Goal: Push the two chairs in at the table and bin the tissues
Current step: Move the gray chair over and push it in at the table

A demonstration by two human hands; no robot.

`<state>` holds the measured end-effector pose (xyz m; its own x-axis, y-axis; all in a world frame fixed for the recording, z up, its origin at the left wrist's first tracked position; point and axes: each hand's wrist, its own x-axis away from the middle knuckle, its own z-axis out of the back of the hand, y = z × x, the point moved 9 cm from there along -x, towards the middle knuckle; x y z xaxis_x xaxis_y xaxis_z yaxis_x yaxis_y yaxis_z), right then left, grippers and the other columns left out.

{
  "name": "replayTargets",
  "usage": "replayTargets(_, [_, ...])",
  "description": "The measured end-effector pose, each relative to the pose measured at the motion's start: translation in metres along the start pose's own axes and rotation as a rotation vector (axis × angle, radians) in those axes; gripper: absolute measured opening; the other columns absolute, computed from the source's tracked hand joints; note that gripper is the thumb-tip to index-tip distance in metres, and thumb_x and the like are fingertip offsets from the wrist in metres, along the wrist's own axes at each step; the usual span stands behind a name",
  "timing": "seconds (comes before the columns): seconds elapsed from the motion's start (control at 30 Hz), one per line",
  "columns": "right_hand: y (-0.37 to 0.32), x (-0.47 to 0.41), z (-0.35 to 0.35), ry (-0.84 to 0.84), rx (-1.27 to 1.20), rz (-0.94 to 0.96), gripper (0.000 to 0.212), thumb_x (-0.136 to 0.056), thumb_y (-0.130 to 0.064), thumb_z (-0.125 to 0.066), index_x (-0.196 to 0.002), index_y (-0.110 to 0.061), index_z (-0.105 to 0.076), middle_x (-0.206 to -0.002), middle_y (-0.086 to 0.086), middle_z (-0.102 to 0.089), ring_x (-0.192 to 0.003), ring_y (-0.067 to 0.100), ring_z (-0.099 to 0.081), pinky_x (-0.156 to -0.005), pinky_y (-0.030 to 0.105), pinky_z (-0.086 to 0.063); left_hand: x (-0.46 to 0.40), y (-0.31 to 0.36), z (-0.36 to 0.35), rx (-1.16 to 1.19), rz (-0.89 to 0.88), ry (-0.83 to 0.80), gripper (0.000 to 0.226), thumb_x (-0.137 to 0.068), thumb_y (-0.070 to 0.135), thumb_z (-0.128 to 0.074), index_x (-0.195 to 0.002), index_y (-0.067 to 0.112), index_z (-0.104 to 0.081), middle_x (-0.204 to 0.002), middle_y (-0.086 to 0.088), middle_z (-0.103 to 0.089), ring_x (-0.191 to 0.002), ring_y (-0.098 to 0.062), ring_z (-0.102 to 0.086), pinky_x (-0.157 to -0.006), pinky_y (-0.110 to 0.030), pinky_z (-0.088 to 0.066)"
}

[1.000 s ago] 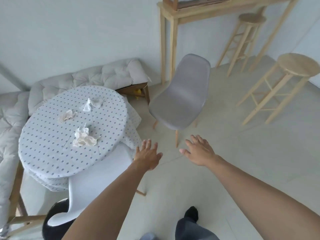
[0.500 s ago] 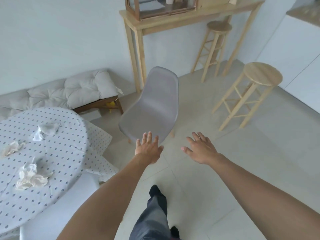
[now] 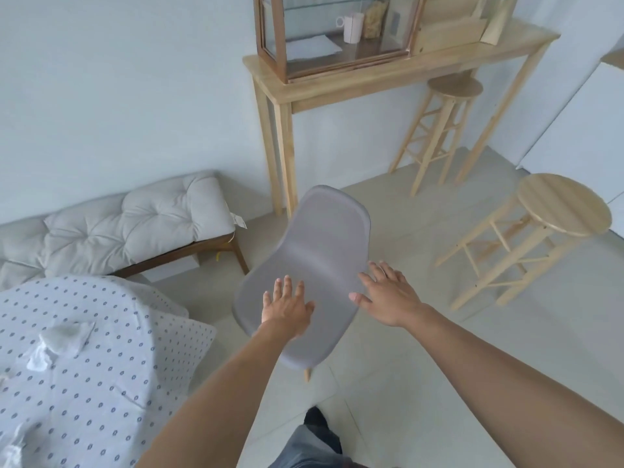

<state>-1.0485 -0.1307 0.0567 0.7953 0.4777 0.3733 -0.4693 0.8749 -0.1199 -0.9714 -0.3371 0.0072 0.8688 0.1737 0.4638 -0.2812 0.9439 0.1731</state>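
A grey shell chair (image 3: 320, 238) stands on the floor, apart from the round table with the dotted cloth (image 3: 101, 366) at the lower left. My left hand (image 3: 287, 307) hovers over the chair's seat, fingers spread. Over the seat's right edge is my right hand (image 3: 388, 298), also spread; I cannot tell whether either one touches the chair. Crumpled white tissues (image 3: 64, 336) lie on the cloth, with another tissue (image 3: 11, 452) at the bottom left edge. The white chair is out of view.
A cushioned bench (image 3: 135, 224) runs along the wall behind the table. A tall wooden console table (image 3: 388, 82) with a glass cabinet (image 3: 337, 32) stands behind the grey chair. Two wooden stools (image 3: 564, 214) (image 3: 454, 87) stand to the right. My leg (image 3: 314, 440) shows below.
I have stepped toward the grey chair and turned right; both hands now reach over its seat. The table has slid to the lower left and the white chair has left the view.
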Motion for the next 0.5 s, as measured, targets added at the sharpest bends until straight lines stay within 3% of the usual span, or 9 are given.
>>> replayTargets(0.27, [-0.027,-0.115,0.038,-0.039,0.065,0.129,0.074,-0.100,-0.067,-0.026,-0.158,-0.021,-0.026,-0.170,0.013,-0.009,-0.157,0.032,-0.001,-0.124,0.055,-0.011,-0.065,-0.049,0.041,0.050,0.130,0.022,0.067,-0.108,0.051,-0.022,-0.163,0.020,-0.001,-0.172,-0.011,0.007,-0.158,-0.032,0.009,-0.125,-0.057,-0.006])
replayTargets(0.5, [-0.056,-0.217,0.050,-0.132,0.172,0.350,0.073,-0.101,-0.066,-0.024,-0.159,-0.022,-0.025,-0.171,0.013,-0.004,-0.157,0.032,0.004,-0.124,0.055,-0.007,-0.104,-0.087,0.042,0.184,0.356,0.028,0.068,-0.108,0.053,-0.021,-0.163,0.020,0.000,-0.172,-0.010,0.009,-0.157,-0.030,0.011,-0.126,-0.056,-0.004])
